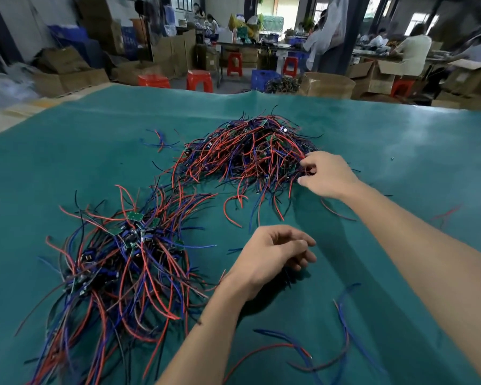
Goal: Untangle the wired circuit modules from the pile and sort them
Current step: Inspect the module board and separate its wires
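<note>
So, head view only, one cam. Two heaps lie on the green mat [400, 151]. The far pile [250, 154] is the tangled one: red, blue and black wires w/ small green boards mixed in, sitting past the middle of the mat. The near heap [117, 259], at the left and closer to the person, looks like the sorted side, I think, because its modules lie w/ the boards gathered toward the centre and the wires fanning outward.

The right hand [328, 176] reaches to the right edge of the far pile. Its thumb and first fingers [306, 162] come together on red wires there, a pinch as far as I can see; the other fingers curl below. Probably it picks from the edge because a strand there comes free easier than from the middle.

The left hand [275, 254] hovers low above the mat between the two heaps, fingers loosely curled, holding nothing visible. It seems parked there to receive the next module and pass it left.

A few loose wires [342, 323] lie apart, near the bottom right, approx. outside both heaps.
</note>
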`<state>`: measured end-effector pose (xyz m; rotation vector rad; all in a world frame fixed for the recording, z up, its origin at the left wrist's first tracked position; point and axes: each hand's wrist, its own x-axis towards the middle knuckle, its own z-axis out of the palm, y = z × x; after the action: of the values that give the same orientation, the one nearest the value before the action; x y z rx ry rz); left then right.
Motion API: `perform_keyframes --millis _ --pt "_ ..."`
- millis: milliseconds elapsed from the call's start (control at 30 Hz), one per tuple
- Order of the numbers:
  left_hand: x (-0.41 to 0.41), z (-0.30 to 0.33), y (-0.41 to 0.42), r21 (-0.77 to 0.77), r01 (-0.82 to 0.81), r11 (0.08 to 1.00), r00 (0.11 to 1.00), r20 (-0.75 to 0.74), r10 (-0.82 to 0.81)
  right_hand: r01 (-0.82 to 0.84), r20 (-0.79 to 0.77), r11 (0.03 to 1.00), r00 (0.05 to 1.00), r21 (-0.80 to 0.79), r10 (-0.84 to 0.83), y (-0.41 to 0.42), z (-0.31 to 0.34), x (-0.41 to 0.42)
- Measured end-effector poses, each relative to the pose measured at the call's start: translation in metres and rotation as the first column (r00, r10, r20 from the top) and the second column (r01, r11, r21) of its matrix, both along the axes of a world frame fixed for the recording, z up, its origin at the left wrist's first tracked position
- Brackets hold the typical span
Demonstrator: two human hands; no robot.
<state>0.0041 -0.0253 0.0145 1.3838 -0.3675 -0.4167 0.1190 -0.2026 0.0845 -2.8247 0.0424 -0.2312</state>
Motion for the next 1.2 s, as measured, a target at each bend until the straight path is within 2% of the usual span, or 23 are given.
perform_keyframes --millis 100,200,300,367,467,567,633,733,767,800,833,967,1100,1200 --pt "0.000 0.000 0.000 -0.002 -0.003 1.000 1.000 -0.013 0.003 0.018 0.144 0.993 0.989 0.113 -0.034 -0.008 -0.001 -0.008" --pt "0.000 0.000 0.000 -0.008 -0.006 1.000 1.000 -0.030 0.006 0.049 0.252 0.946 0.958 0.319 -0.135 -0.020 0.001 -0.026" --pt "-0.001 0.001 0.000 -0.012 -0.003 1.000 0.999 -0.038 0.002 0.007 0.318 0.798 0.915 0.603 -0.249 -0.031 0.004 -0.052" --pt "-0.001 0.001 0.000 -0.018 -0.002 1.000 0.999 -0.042 0.001 -0.037 0.336 0.686 0.890 0.727 -0.308 -0.033 0.005 -0.075" --pt "-0.001 0.001 0.000 -0.028 -0.016 0.999 0.998 -0.059 0.014 -0.149 0.382 0.570 0.869 0.808 -0.315 -0.028 0.003 -0.109" --pt "0.000 0.000 0.000 -0.036 -0.037 0.999 0.997 -0.068 0.035 -0.216 0.399 0.503 0.870 0.837 -0.290 -0.016 -0.004 -0.131" --pt "0.000 0.000 0.000 -0.047 -0.057 0.997 0.995 -0.080 0.053 -0.185 0.399 0.559 0.871 0.808 -0.288 -0.011 -0.013 -0.138" --pt "0.001 -0.001 -0.001 -0.069 -0.069 0.995 0.995 -0.081 0.063 -0.156 0.448 0.738 0.868 0.657 -0.216 -0.005 -0.026 -0.141" --pt "0.001 -0.001 -0.001 -0.075 -0.070 0.995 0.995 -0.080 0.064 -0.170 0.437 0.738 0.881 0.653 -0.184 -0.002 -0.030 -0.141" --pt "0.001 -0.001 -0.001 -0.077 -0.070 0.995 0.995 -0.078 0.064 -0.192 0.400 0.687 0.903 0.701 -0.156 0.001 -0.033 -0.142" --pt "0.001 -0.001 -0.001 -0.078 -0.069 0.995 0.995 -0.077 0.063 -0.215 0.357 0.593 0.925 0.776 -0.132 0.005 -0.035 -0.143" --pt "0.001 -0.002 -0.001 -0.085 -0.068 0.994 0.995 -0.077 0.062 -0.235 0.255 0.156 0.960 0.959 -0.118 0.005 -0.027 -0.147" --pt "0.002 -0.003 0.000 -0.052 -0.045 0.998 0.998 -0.056 0.042 -0.184 0.149 -0.198 0.973 0.963 -0.178 -0.004 -0.015 -0.149" --pt "0.000 -0.003 0.001 0.002 0.031 1.000 0.999 0.013 -0.031 -0.144 0.104 -0.361 0.986 0.921 -0.127 0.001 -0.015 -0.147"
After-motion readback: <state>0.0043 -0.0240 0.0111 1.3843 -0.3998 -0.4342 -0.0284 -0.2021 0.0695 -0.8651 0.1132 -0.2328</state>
